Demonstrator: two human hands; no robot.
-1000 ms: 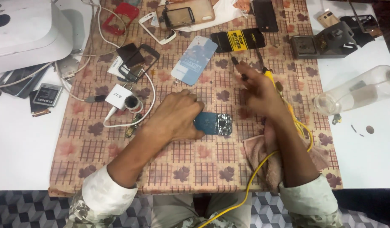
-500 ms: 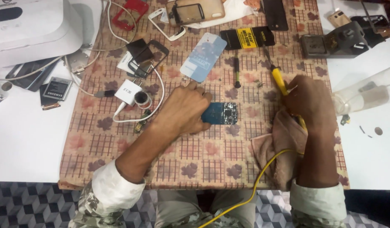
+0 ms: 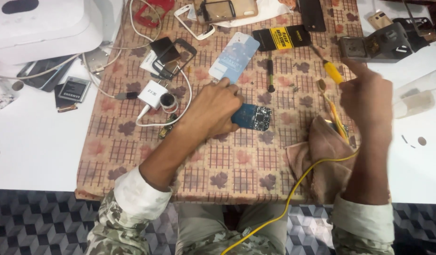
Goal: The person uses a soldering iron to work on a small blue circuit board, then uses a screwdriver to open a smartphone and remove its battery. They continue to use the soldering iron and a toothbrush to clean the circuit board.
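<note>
Pressing down on a blue circuit board (image 3: 252,116), the left hand (image 3: 217,109) is pinning it flat with closed fingers on a brown patterned mat (image 3: 237,160). Just right of the board, the right hand (image 3: 367,97) is gripping a yellow-handled soldering iron (image 3: 332,73), tip tilting up and away, index finger sticking out. Right of the board, below that hand, a brown cloth (image 3: 317,156) is lying with the iron's yellow cord (image 3: 293,189) crossing it.
</note>
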